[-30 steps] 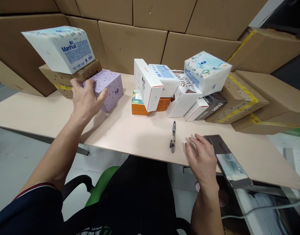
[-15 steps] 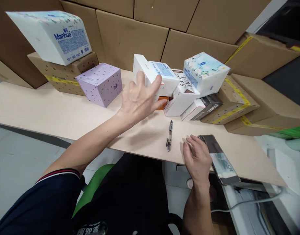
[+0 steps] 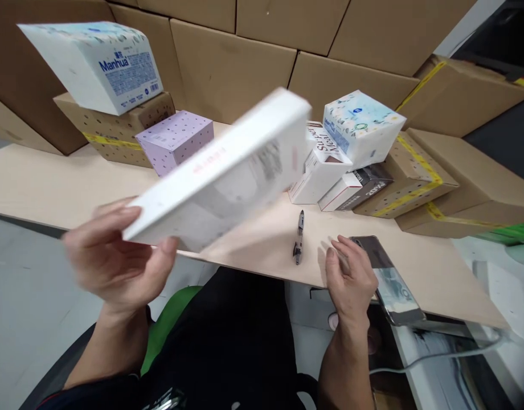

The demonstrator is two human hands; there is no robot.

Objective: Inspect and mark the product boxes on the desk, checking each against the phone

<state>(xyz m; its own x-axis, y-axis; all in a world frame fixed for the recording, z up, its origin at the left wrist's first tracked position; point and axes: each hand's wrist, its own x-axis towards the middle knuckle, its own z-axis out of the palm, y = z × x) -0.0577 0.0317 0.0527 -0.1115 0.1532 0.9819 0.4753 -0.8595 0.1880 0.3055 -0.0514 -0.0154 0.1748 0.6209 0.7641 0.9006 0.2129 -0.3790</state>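
The left hand [image 3: 117, 256] gripped one end of a flat white box [image 3: 228, 165], which was blurred and tilted up toward the frame's centre, above the near edge of the desk [image 3: 52, 182]. At lower right, the right hand [image 3: 351, 276] lay flat with loose fingers, holding nothing, beside a phone [image 3: 390, 285]. A pen [image 3: 299, 236] lay just to its left.

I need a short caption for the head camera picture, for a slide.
Left hand holds a flat white box above the table; right hand rests beside a phone.
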